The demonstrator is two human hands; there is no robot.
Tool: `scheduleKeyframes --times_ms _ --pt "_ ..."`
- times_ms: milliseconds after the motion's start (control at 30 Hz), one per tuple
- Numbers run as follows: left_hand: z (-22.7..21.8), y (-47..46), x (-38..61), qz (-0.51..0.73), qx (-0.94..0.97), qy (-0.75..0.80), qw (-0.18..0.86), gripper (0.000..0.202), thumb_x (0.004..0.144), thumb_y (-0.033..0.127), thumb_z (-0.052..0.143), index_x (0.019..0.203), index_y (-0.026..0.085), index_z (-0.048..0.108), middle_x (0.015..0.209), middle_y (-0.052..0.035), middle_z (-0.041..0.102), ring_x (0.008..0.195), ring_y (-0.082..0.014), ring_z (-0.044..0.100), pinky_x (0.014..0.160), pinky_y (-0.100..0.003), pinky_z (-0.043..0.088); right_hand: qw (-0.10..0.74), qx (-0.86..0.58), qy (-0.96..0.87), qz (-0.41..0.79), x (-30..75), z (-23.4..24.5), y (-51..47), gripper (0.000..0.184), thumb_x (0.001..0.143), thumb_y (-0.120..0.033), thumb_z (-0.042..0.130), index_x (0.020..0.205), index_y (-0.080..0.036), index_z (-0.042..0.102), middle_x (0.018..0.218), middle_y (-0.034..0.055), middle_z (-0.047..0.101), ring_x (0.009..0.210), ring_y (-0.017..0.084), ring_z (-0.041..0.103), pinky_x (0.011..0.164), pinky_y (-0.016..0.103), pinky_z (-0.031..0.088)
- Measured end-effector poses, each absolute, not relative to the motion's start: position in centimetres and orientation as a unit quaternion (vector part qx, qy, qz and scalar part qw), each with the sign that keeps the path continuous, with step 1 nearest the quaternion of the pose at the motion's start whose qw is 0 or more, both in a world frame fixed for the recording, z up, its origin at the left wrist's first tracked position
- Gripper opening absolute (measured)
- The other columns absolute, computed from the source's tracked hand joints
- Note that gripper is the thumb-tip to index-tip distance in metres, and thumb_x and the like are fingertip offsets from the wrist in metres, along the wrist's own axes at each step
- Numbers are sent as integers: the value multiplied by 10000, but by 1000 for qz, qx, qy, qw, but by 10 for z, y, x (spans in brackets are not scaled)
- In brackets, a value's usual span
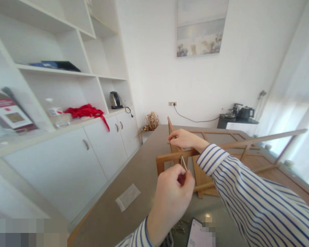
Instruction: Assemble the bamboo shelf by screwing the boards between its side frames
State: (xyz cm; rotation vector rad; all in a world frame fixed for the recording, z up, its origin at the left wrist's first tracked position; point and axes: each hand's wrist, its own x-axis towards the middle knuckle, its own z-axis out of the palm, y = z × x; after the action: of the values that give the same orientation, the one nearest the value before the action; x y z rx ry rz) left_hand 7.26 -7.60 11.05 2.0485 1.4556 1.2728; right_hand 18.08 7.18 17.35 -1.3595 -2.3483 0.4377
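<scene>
My left hand (173, 188) is closed in a pinch around a thin metal rod (184, 164), which looks like a hex key. The rod's upper tip meets the near rail of a wooden frame (170, 157); its lower end is hidden in my fingers. Beyond that rail, my right hand (186, 139) reaches across and grips an upright wooden slat (171, 128) of the same frame, fingers curled over its edge. Several brass-coloured screws (180, 227) lie on the table below my left hand, partly hidden by it.
On the grey table (144, 161) lie a clear plastic bag (128, 197) and a phone (199, 235). More joined wooden bars (265, 138) stretch to the right. White shelving (54, 70) holds a kettle (115, 100) and red cloth (84, 111). A black kettle (245, 112) stands on a dark cabinet.
</scene>
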Motion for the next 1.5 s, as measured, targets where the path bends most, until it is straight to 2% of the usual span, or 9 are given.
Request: scheduleKeyframes --times_ms 167,300,467,700,867,967,1300,1500 --pt "118 -79 76 385 776 486 -118 183 817 143 492 639 183 485 604 1 502 614 -159 464 600 -291 305 192 -486 -838 155 180 173 73 287 739 -234 545 948 -161 726 996 44 721 936 186 638 810 198 450" --pt "119 -84 74 359 771 482 -209 197 859 148 468 668 189 493 631 -12 512 642 -179 470 623 -302 320 192 -485 -839 155 180 173 74 281 736 -233 547 943 -167 726 1005 42 721 939 187 642 822 198 449" --pt "112 -86 69 395 755 482 -204 138 887 174 473 763 177 532 679 -23 548 661 -185 498 624 -301 359 190 -488 -838 155 181 173 73 283 738 -242 542 943 -176 726 1023 39 717 974 195 634 826 197 448" --pt "97 -83 69 530 718 438 -112 44 868 182 562 880 163 600 785 -34 651 723 -162 589 664 -282 449 183 -493 -837 154 181 173 73 298 745 -249 544 972 -168 719 1049 51 709 968 193 632 827 203 445" --pt "92 -80 73 583 686 434 16 134 854 183 589 968 169 658 872 -42 688 784 -144 635 696 -252 507 181 -490 -839 153 181 171 74 299 741 -255 544 964 -167 723 1036 49 711 956 188 638 836 199 442" --pt "91 -78 74 593 681 428 41 194 863 183 577 1036 170 664 921 -54 687 831 -145 640 735 -254 525 181 -489 -839 153 181 171 75 301 741 -254 540 964 -165 722 1034 52 712 963 194 635 840 206 444" --pt "92 -73 74 547 726 400 -120 212 892 130 507 1057 139 640 918 -85 653 834 -165 600 728 -290 524 166 -482 -845 163 180 169 83 330 733 -248 537 988 -161 728 985 50 727 874 185 663 780 201 472" --pt "94 -73 71 491 741 412 -200 265 889 90 477 1113 135 611 976 -113 629 882 -202 578 748 -341 528 161 -469 -852 171 179 170 87 345 719 -247 552 1007 -169 727 1035 43 718 966 195 645 859 204 450"
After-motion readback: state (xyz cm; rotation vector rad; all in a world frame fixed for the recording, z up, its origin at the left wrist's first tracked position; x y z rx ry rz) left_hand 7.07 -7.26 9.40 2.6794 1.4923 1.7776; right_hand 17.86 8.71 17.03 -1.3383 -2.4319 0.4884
